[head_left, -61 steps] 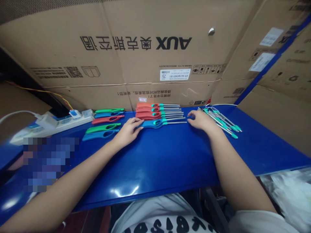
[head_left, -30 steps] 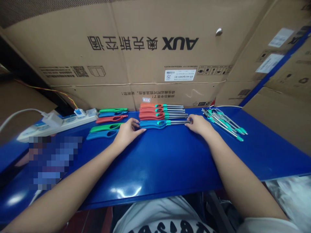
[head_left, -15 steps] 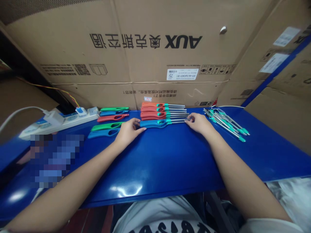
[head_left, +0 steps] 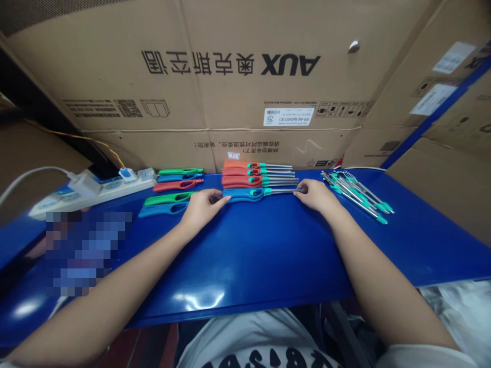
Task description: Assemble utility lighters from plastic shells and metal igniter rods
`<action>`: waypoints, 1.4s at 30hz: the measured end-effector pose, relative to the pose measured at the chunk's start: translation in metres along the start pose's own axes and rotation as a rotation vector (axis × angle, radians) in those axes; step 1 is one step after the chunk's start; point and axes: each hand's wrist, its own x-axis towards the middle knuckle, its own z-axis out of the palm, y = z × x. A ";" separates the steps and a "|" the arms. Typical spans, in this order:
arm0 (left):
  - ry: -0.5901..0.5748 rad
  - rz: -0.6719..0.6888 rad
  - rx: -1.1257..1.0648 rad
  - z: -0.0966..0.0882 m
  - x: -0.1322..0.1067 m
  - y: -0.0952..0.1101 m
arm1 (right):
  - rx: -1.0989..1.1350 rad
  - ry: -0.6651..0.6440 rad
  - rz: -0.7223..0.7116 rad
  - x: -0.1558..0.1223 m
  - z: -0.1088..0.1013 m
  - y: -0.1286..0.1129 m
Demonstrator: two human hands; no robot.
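Observation:
A blue long-necked lighter (head_left: 241,195) with a teal trigger lies lengthwise across the table, nearest me in a row. My left hand (head_left: 203,208) grips the butt of its handle between thumb and fingers. At the other end, my right hand (head_left: 311,194) pinches the tip of its metal tube. Just behind it lie several red and orange lighters (head_left: 236,181), their tubes pointing right. Left of my left hand are several lighter handles without tubes, among them a green handle (head_left: 164,199) and a blue handle (head_left: 157,210). Right of my right hand lies a pile of metal tubes with teal parts (head_left: 356,197).
A white power strip (head_left: 103,191) with plugs and cables stands at the left. Behind everything rises a large cardboard sheet (head_left: 230,112), with another cardboard panel (head_left: 441,179) at the right. The blue tabletop (head_left: 261,255) ends in front of my body.
The blue lighter has moved very slightly, closer against the row behind it. Both hands keep their hold at its two ends; little else differs.

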 end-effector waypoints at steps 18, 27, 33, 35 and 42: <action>-0.018 0.029 0.032 0.000 -0.001 -0.001 | -0.033 0.000 0.016 -0.001 -0.001 0.000; -0.010 0.031 0.032 0.001 -0.001 -0.002 | -0.018 -0.025 0.016 0.001 -0.002 -0.001; -0.011 0.027 0.041 0.002 0.000 -0.002 | -0.006 -0.013 0.014 0.001 -0.002 -0.002; -0.013 0.024 0.045 0.002 0.000 -0.002 | -0.001 -0.012 0.014 0.001 -0.001 -0.002; -0.051 0.016 0.074 -0.003 0.000 0.002 | 0.017 0.004 -0.008 0.003 -0.001 0.003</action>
